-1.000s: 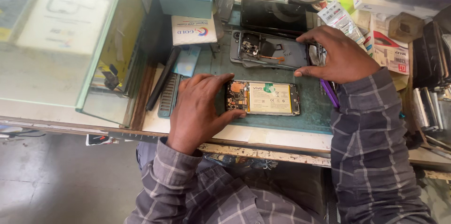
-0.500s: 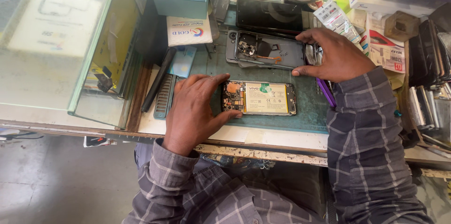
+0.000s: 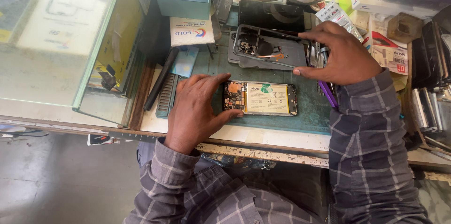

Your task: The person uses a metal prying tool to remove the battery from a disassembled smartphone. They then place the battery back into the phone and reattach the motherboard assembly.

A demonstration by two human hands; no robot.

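The left hand (image 3: pixel 195 109) is lying flat, fingers spread, steadying the opened phone (image 3: pixel 260 98) on the green mat (image 3: pixel 310 111) of the table. The right hand (image 3: pixel 340 55) is resting on the grey back cover (image 3: pixel 268 52) just behind, fingers curled, gripping nothing visible. Steady pressure seems wise — boxes, tools and a purple pen (image 3: pixel 327 95) are crowding close.

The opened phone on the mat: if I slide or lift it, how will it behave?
The opened phone lies flat, so it probably slides, not rolls. Its bare board and battery look fragile; edge grips seem safer. The left hand holds its end, so it should stay put.
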